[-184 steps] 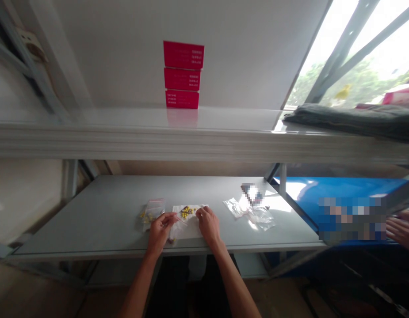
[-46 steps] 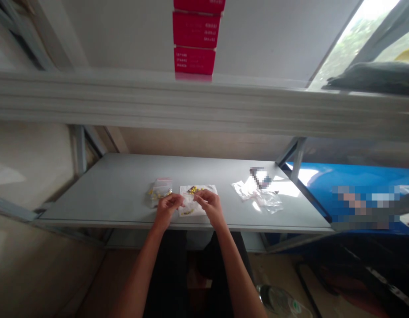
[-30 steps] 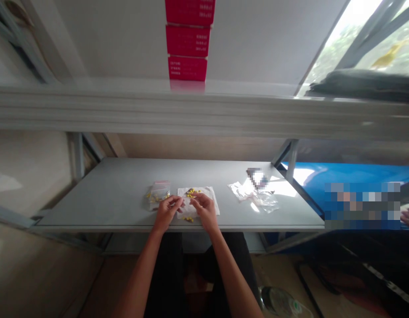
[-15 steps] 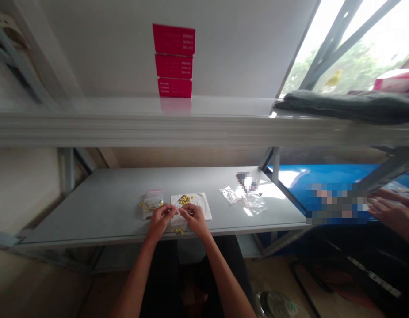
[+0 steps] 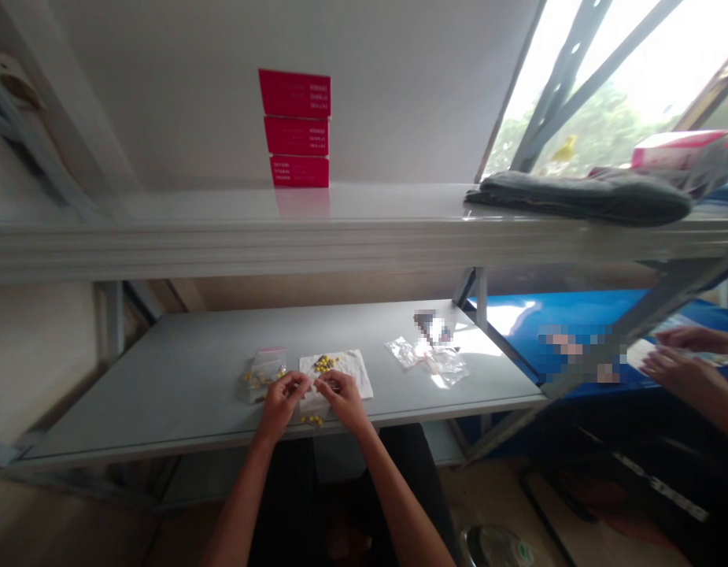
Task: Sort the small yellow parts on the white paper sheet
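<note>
My left hand (image 5: pixel 286 394) and my right hand (image 5: pixel 341 394) meet fingertip to fingertip over the front of the table. Both are pinched; whatever small thing lies between the fingers is too small to make out. Under and behind them lies a white cloth (image 5: pixel 357 372), with a little heap of small yellow and dark pieces (image 5: pixel 324 364) on it. Several more yellow pieces (image 5: pixel 312 420) sit near the table's front edge, just below my hands. Left of my left hand is a clear zip bag (image 5: pixel 267 361) with yellow pieces in and around it.
Clear plastic bags (image 5: pixel 440 364) lie on the grey table (image 5: pixel 180 362) to the right. Above runs a shelf (image 5: pixel 387 205) with stacked red boxes (image 5: pixel 297 134) and a dark folded cloth (image 5: pixel 582 197). Another person's hands (image 5: pixel 688 362) are over a blue table (image 5: pixel 511 315).
The camera view has shifted slightly. My hands stay pinched together at the same spot over the cloth. The other person's hands have moved a little left, over the blue table.
</note>
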Demonstrator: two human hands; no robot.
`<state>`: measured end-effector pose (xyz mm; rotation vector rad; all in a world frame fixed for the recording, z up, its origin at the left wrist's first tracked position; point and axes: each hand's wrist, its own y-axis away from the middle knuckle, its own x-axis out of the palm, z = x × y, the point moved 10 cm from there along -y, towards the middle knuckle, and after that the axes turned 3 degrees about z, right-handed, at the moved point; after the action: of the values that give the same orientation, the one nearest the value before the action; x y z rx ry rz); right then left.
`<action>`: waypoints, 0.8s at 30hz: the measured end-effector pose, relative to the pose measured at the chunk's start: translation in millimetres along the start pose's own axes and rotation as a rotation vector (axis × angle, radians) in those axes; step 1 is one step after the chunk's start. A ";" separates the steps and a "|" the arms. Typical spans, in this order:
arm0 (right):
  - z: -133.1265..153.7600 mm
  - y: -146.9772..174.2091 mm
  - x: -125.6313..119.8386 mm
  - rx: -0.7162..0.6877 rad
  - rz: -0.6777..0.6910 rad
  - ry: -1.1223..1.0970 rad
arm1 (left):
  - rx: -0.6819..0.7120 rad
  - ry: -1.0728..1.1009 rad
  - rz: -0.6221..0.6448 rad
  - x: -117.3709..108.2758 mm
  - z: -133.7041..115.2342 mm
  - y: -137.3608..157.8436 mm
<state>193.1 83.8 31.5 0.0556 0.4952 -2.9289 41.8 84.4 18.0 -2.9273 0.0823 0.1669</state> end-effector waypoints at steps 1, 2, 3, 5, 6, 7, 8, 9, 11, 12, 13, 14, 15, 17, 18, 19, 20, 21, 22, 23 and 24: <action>0.3 -0.2 0.2 -0.006 0.004 -0.006 | -0.004 -0.001 0.009 0.9 1.3 -0.6; 1.1 -0.3 0.7 -0.015 0.013 -0.009 | -0.008 -0.005 0.018 1.8 2.9 -1.3; 1.9 -0.3 1.5 -0.023 0.024 -0.007 | -0.013 -0.009 0.024 2.4 4.6 -1.9; 1.5 0.0 2.7 -0.024 0.036 0.013 | -0.024 -0.011 0.020 2.2 8.1 -2.5; -0.2 0.2 3.0 -0.015 0.037 0.028 | -0.030 -0.009 0.010 1.3 9.4 -2.5; -2.7 0.3 3.2 -0.002 0.034 0.040 | -0.033 -0.006 -0.004 0.3 10.0 -2.2; -5.6 0.4 3.0 0.013 0.027 0.046 | -0.033 -0.004 -0.019 -0.8 9.8 -1.8; -8.4 0.5 2.5 0.026 0.017 0.047 | -0.032 -0.002 -0.036 -2.2 8.8 -1.2; -12.0 0.7 0.5 0.040 -0.008 0.045 | -0.024 0.007 -0.069 -4.8 5.3 0.0; -12.0 1.0 -0.8 0.035 -0.020 0.045 | -0.019 0.014 -0.074 -5.1 3.4 0.4; -10.8 1.3 -2.1 0.025 -0.029 0.043 | -0.014 0.024 -0.068 -4.6 1.6 0.5; -8.9 1.7 -3.0 0.014 -0.033 0.039 | -0.010 0.033 -0.053 -3.3 0.5 0.3; -6.7 2.1 -3.2 0.004 -0.029 0.032 | -0.010 0.040 -0.029 -1.3 0.1 -0.1; -3.4 2.9 -2.1 -0.005 -0.009 0.013 | -0.022 0.042 0.017 2.4 2.0 -1.0; -2.7 3.1 -0.8 -0.003 0.005 0.007 | -0.030 0.036 0.030 3.2 3.8 -1.4; -2.7 3.2 0.5 0.001 0.017 0.006 | -0.036 0.029 0.032 3.2 5.6 -1.6; -3.2 3.1 1.7 0.005 0.024 0.010 | -0.038 0.021 0.025 2.3 7.0 -1.8; -4.0 2.8 2.5 0.008 0.025 0.015 | -0.036 0.018 0.008 0.7 7.9 -1.9; -5.0 2.4 2.6 0.011 0.020 0.020 | -0.034 0.018 -0.017 -1.5 8.6 -1.7; -6.1 2.1 2.3 0.014 0.010 0.020 | -0.033 0.021 -0.045 -4.0 9.2 -1.4; -6.9 1.8 1.3 0.017 -0.004 0.015 | -0.035 0.024 -0.071 -6.3 9.8 -1.0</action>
<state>192.1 84.2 24.4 0.0793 0.4741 -2.9392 34.6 87.6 9.4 -2.9618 -0.0206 0.1234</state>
